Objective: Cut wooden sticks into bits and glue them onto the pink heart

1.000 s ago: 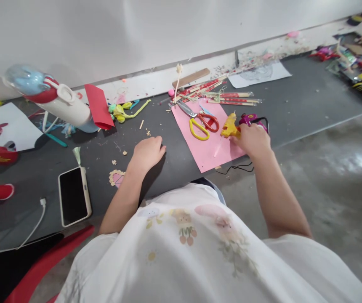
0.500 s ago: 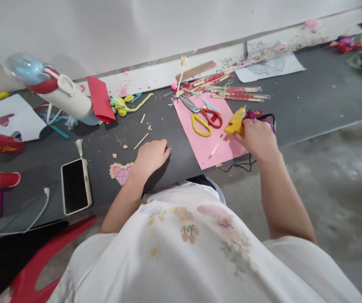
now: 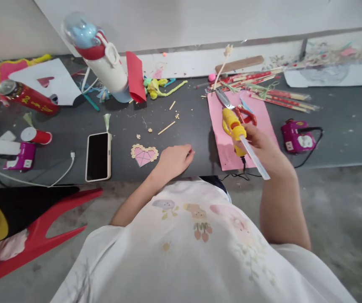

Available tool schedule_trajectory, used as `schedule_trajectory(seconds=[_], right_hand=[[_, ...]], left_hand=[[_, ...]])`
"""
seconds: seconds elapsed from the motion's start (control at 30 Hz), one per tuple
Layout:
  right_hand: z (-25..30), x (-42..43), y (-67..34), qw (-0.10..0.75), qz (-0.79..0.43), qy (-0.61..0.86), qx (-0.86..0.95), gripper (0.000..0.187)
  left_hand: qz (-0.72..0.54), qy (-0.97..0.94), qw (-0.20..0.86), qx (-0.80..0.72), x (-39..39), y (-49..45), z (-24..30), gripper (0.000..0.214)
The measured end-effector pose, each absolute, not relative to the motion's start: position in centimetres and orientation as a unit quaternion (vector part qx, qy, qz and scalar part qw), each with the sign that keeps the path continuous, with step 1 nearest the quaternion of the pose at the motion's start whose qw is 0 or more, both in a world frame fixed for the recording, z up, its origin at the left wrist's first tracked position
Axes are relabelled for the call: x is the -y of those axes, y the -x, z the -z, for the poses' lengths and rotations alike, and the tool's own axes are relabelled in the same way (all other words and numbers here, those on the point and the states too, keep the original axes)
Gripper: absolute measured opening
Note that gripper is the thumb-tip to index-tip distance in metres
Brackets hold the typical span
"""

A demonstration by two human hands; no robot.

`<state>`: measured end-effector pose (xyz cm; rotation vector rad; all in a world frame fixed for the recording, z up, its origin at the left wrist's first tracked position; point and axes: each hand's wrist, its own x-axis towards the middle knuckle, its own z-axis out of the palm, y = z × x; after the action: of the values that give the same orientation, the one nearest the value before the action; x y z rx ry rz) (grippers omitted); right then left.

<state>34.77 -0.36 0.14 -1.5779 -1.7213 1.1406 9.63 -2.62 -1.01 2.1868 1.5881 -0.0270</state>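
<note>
My right hand (image 3: 261,147) is wrapped round a yellow hot glue gun (image 3: 234,125), raised over a pink sheet of paper (image 3: 216,139). A long clear glue stick (image 3: 255,158) juts from its rear toward me. Behind the gun, partly covered, scissors (image 3: 246,114) with red and yellow handles lie on the sheet. My left hand (image 3: 174,162) rests on the dark table, holding nothing, thumb and forefinger slightly apart. Just left of it lies a pink paper heart (image 3: 145,156), its upper edge lined with small wooden pieces. Thin wooden sticks (image 3: 166,128) and small bits lie beyond.
A phone (image 3: 99,156), a white bottle (image 3: 105,67) and a red can (image 3: 32,99) stand or lie leftward. Purple boxes (image 3: 298,136) with cables sit on both sides. Packaged sticks (image 3: 282,99) and a drawing sheet (image 3: 329,75) lie at the back right.
The glue gun has been lifted and turned, its glue stick now pointing toward me. My right hand has come away from the purple box. The left hand stays beside the heart; the view has shifted.
</note>
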Motion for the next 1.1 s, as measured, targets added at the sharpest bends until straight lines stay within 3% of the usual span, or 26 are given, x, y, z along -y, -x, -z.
schedule_trajectory(seconds=[0.27, 0.37, 0.6, 0.83, 1.1], right_hand=[[1.3, -0.4, -31.1, 0.277, -0.58, 0.501, 0.58, 0.027], [2.0, -0.5, -30.1, 0.286, -0.591, 0.501, 0.563, 0.019], [2.6, -0.3, -28.8, 0.319, -0.61, 0.494, 0.531, 0.02], [2.9, -0.2, -28.9, 0.309, -0.606, 0.543, 0.492, 0.049], [3.5, -0.6, -29.0, 0.353, -0.649, 0.492, 0.461, 0.025]], left_hand=[[-0.041, -0.739, 0.233, -0.631, 5.3, -4.8, 1.7, 0.026], [-0.071, -0.717, 0.2, -0.664, 5.9, -3.2, 2.3, 0.026], [-0.099, -0.714, 0.087, -0.687, 6.9, -1.8, 3.9, 0.03], [-0.117, -0.7, 0.073, -0.7, 6.7, -1.1, 4.6, 0.032], [-0.146, -0.687, 0.108, -0.703, 5.1, -0.4, 4.6, 0.026]])
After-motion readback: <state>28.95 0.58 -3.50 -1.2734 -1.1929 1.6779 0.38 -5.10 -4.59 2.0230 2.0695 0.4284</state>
